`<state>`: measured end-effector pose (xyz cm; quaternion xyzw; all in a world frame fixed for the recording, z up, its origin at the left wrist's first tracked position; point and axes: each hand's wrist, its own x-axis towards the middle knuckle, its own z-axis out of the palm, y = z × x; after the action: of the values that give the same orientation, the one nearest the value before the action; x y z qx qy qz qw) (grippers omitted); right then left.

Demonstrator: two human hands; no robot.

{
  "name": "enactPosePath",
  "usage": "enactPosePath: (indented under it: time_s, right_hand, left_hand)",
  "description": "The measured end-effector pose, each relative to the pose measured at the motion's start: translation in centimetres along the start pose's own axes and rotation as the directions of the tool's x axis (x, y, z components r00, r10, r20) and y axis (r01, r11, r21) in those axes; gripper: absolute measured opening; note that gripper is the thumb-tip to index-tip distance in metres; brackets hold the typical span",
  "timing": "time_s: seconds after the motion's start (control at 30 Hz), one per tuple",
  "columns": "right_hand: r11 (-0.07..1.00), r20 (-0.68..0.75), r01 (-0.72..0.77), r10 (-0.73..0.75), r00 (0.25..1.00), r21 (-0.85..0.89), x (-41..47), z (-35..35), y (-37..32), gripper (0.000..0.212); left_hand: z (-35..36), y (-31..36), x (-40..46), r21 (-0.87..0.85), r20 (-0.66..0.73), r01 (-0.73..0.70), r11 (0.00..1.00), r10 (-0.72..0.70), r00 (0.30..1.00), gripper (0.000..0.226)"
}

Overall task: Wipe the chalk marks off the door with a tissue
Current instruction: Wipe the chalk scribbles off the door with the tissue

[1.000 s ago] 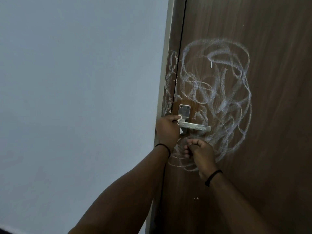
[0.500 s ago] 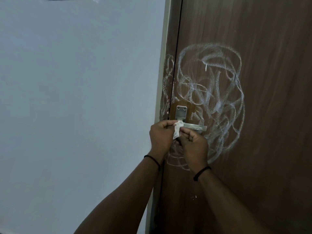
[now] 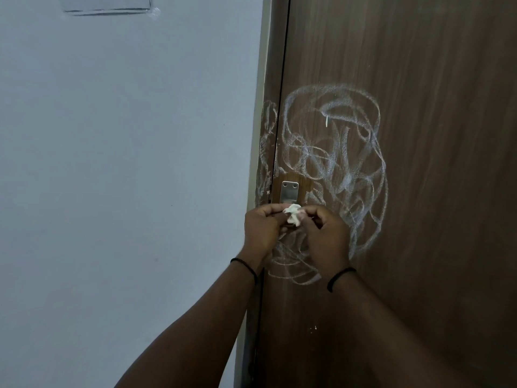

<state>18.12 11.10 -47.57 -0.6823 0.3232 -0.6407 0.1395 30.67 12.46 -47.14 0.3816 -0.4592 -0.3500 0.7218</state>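
Observation:
A small crumpled white tissue (image 3: 376, 213) sits between my two hands in front of the door handle. My left hand (image 3: 261, 228) pinches its left side and my right hand (image 3: 326, 233) pinches its right side. The brown wooden door (image 3: 433, 135) carries a big tangle of white chalk marks (image 3: 335, 158) above, right of and below my hands. More chalk smears run down the door frame (image 3: 267, 152). The metal handle plate (image 3: 289, 191) shows just above my hands; the lever is hidden behind them.
A pale grey wall (image 3: 126, 163) fills the left half of the view. A rectangular outline (image 3: 107, 7) sits on the wall near the top. Small white specks (image 3: 314, 328) dot the lower door.
My right hand has come up from below the handle to meet my left hand at the tissue. Both hands now cover the lever and the tissue looks more bunched.

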Motion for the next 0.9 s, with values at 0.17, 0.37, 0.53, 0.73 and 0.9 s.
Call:
enactPosePath:
  time_s: [0.17, 0.37, 0.53, 0.73, 0.9]
  right_hand:
    - [0.983, -0.132, -0.14, 0.156, 0.979, 0.121, 1.5, 0.1, -0.1, 0.017]
    - [0.998, 0.079, 0.06, -0.057, 0.995, -0.035, 1.3, 0.5, -0.3, 0.028]
    - [0.989, 0.13, 0.012, 0.008, 0.991, -0.148, 3.5, -0.4, 0.9, 0.017]
    - [0.908, 0.203, 0.176, -0.104, 0.974, -0.381, 7.0, 1.2, 1.3, 0.024]
    - [0.801, 0.491, 0.369, -0.108, 0.864, -0.472, 7.9, 3.6, 1.1, 0.028]
  left_hand:
    - [0.2, 0.2, 0.4, 0.038, 0.088, -0.031, 0.999, 0.028, 0.996, 0.017]
    - [-0.3, 1.1, 1.5, 0.089, 0.024, -0.075, 0.993, 0.073, 0.997, 0.015]
    - [-1.3, 1.7, 2.7, 0.173, 0.189, 0.015, 0.985, -0.048, 0.981, 0.018]
    - [-1.1, -0.5, 2.8, 0.336, -0.202, 0.021, 0.942, 0.05, 0.978, 0.027]
    - [-0.8, -1.4, 2.4, 0.378, -0.233, -0.017, 0.926, 0.113, 0.966, 0.025]
